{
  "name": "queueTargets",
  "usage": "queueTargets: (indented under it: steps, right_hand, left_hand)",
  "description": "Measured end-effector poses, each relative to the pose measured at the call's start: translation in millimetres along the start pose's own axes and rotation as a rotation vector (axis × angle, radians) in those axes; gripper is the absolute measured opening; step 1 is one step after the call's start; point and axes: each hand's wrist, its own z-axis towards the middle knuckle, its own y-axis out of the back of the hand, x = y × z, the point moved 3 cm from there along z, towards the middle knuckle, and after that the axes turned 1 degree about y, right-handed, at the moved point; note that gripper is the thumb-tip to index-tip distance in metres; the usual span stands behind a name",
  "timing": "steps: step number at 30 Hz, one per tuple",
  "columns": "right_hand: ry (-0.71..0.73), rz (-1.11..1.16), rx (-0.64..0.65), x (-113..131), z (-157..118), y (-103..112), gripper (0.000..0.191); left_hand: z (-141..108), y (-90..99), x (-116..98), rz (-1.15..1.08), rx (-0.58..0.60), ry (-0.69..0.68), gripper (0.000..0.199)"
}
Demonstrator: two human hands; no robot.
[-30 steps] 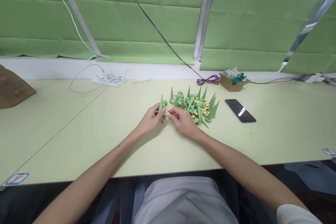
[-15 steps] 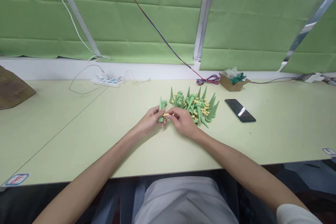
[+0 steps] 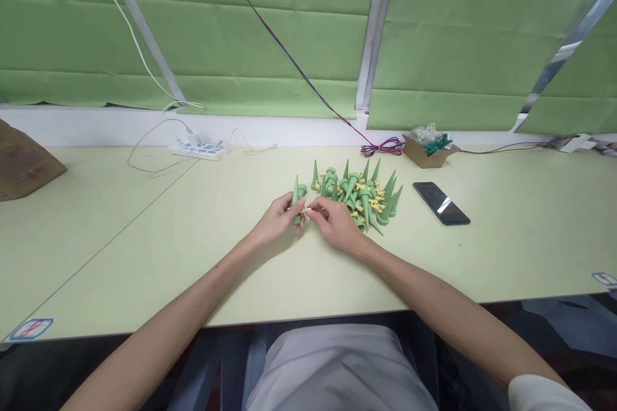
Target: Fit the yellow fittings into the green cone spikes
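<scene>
My left hand [image 3: 278,221] is closed around a green plant watering spike [image 3: 295,191], its pointed end up and slightly tilted. A small yellow valve [image 3: 306,210] sticks out from its side toward the right. The fingertips of my right hand [image 3: 333,221] pinch the outer end of this valve. Just behind the held spike lies another green piece with a round cap [image 3: 302,190]. Beside and beyond my right hand is a pile of green spikes [image 3: 353,183] with yellow valves, some standing, others lying over one another. My fingers partly hide the held spike's lower part.
A black phone [image 3: 441,203] lies right of the pile. Behind it stands a small cardboard box [image 3: 426,158] with clear and green plastic inside. Coiled red-blue wire [image 3: 383,148], a white power strip [image 3: 205,151] and a brown paper bag [image 3: 26,164] are along the back and left.
The held spike has shifted very slightly up and to the right, with small finger movements at the yellow valve. The pile and everything else stay in place.
</scene>
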Motion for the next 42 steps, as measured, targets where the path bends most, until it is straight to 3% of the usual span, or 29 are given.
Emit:
queueTargets:
  steps: [24, 35, 38, 42]
  right_hand:
    - [-0.024, -0.054, -0.088, 7, -1, 2, 0.044]
    - [-0.072, -0.055, -0.035, 1, 0, 0, 0.052]
    - [-0.07, -0.073, -0.067, 3, 0, 2, 0.048]
    - [-0.056, -0.032, -0.056, 8, 0, 4, 0.023]
  left_hand:
    - [-3, -6.5, -8, -0.01, 0.013, -0.071, 0.036]
    - [-4, -7.9, -10, -0.002, 0.015, -0.056, 0.036]
    - [-3, -5.1, -8, 0.026, -0.003, -0.069, 0.037]
    - [-1, 0.4, -7, 0.077, -0.043, -0.089, 0.037]
